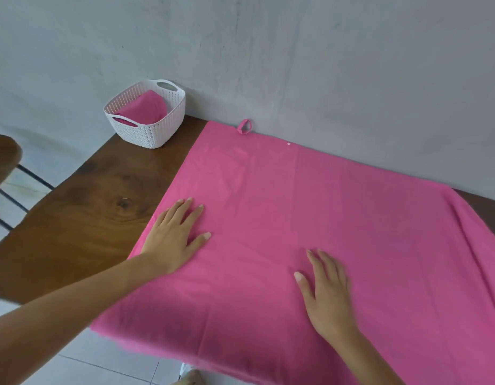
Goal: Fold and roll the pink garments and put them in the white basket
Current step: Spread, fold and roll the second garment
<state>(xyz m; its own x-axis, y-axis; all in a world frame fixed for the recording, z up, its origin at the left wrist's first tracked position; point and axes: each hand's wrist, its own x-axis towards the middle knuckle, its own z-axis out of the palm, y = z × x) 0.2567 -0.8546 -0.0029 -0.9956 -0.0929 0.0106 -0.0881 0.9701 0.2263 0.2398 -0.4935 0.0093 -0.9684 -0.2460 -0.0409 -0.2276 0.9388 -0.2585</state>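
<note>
A large pink garment (310, 218) lies spread flat over most of the wooden table (82, 218), its near edge hanging over the front. A small pink loop (244, 127) sticks out at its far edge by the wall. My left hand (175, 236) lies flat on the garment near its left edge, fingers straight. My right hand (328, 293) lies flat on the cloth nearer the middle, fingers straight too. The white basket (157, 134) stands at the table's far left corner with a rolled pink garment (143, 108) inside.
A grey wall (296, 65) runs right behind the table. A wooden chair with black metal bars (4, 159) stands at the left. White floor tiles (88, 362) show below the table's front edge.
</note>
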